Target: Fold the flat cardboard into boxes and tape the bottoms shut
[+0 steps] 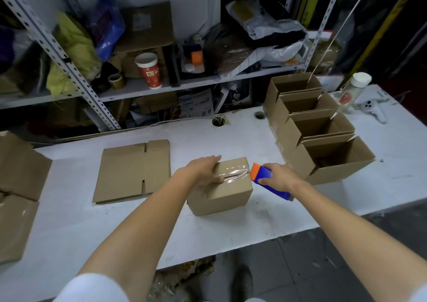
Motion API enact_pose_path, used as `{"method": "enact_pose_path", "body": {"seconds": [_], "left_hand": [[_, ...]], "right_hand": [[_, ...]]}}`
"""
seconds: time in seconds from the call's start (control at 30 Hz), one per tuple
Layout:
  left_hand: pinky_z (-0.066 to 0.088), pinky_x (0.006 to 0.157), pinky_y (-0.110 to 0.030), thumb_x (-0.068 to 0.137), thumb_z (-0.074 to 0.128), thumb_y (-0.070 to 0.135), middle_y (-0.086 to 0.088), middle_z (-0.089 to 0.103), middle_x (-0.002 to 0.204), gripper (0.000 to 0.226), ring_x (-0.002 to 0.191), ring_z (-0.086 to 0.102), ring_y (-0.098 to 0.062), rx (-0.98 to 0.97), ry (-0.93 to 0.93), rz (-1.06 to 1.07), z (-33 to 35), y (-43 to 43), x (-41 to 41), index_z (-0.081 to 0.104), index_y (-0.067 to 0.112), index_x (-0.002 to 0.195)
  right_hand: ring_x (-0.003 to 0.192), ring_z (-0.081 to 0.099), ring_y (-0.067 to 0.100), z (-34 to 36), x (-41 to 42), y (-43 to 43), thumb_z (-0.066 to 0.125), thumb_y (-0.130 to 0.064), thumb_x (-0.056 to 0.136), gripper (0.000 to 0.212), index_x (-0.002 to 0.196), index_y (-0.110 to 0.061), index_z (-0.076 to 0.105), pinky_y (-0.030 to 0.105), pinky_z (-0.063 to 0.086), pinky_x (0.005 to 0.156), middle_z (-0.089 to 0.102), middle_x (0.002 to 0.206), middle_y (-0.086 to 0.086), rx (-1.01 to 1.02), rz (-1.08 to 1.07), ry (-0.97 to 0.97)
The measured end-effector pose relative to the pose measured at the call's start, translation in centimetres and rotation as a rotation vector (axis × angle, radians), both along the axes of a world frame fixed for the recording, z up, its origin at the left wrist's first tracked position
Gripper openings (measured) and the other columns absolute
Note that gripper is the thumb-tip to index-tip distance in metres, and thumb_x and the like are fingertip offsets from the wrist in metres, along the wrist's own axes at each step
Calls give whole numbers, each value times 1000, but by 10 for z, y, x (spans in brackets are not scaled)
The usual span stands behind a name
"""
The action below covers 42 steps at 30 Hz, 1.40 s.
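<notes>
A small cardboard box stands bottom-up in the middle of the white table. Clear tape lies shiny across its closed flap seam. My left hand presses flat on the box's top left, thumb on the tape. My right hand grips a blue and orange tape dispenser at the box's right edge, its orange end touching the tape. A flat cardboard blank lies to the left of the box.
Several open folded boxes stand in a row at the right. More flat cardboard lies at the left edge. A bottle and a white controller sit far right. Cluttered metal shelves rise behind the table.
</notes>
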<state>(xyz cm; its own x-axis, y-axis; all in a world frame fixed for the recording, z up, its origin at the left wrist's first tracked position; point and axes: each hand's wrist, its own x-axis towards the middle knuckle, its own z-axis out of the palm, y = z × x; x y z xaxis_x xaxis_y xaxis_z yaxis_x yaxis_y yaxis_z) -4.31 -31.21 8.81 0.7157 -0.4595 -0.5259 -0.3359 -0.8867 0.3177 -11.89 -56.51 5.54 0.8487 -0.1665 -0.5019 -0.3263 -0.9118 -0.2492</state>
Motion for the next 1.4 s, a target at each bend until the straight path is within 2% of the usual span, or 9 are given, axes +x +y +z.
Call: {"method": "enact_pose_path", "body": {"seconds": [0.2,0.33,0.47,0.57,0.77,0.83,1.03,1.23,1.4], "left_hand": [[46,99,-38,85,65,62,1,57,139,71,124,54,-26,-20,96,298,4,31,-5,46,30,145],[56,88,-50,91,66,48,-2,64,119,53,103,65,-32,-324,376,747,-7,77,-26,44,32,137],[60,71,-41,94,64,39,3,68,110,48,91,69,-22,-520,445,898,-12,94,-49,43,35,137],[58,67,-38,94,65,39,5,68,110,47,91,69,-19,-570,448,946,-13,88,-57,44,40,136],[47,103,-45,88,68,53,-4,40,156,86,136,46,-30,-428,244,879,-12,88,-47,22,30,158],[40,111,-47,87,68,58,-5,33,161,91,142,40,-28,-589,177,856,4,93,-37,21,28,159],[58,91,-31,91,73,27,-5,61,125,74,105,69,-15,-828,421,702,48,107,-22,35,17,153],[56,97,-40,99,61,28,-10,74,113,35,105,71,-22,-983,565,844,42,115,-22,64,6,127],[57,82,-32,97,63,15,-16,73,103,23,85,71,-18,-832,498,867,24,111,-19,68,1,115]], "right_hand": [[117,57,25,13,1,-6,65,-54,92,72,152,-29,33,39,56,87,51,144,1,86,-89,-85],[113,57,23,27,11,3,64,-55,92,74,153,-30,32,40,58,85,51,142,1,121,-65,-125],[109,56,19,38,20,28,66,-53,91,73,152,-30,34,38,57,85,54,139,1,165,35,-148],[107,55,17,46,26,50,66,-54,90,72,151,-32,35,35,55,83,54,138,-1,184,112,-164],[106,54,15,67,33,83,67,-53,89,68,149,-39,38,31,52,82,57,136,-6,197,298,-145],[107,56,15,77,36,91,68,-52,89,66,148,-41,39,29,51,81,58,134,-7,251,344,-137],[103,55,13,105,44,113,70,-48,90,66,148,-40,39,24,49,74,52,121,-13,321,471,-92],[105,56,13,111,50,116,71,-50,89,68,148,-42,38,24,50,75,54,129,-12,341,494,-81],[105,56,13,110,51,132,67,-54,90,69,149,-38,37,26,49,75,57,129,-9,232,582,-40]]}}
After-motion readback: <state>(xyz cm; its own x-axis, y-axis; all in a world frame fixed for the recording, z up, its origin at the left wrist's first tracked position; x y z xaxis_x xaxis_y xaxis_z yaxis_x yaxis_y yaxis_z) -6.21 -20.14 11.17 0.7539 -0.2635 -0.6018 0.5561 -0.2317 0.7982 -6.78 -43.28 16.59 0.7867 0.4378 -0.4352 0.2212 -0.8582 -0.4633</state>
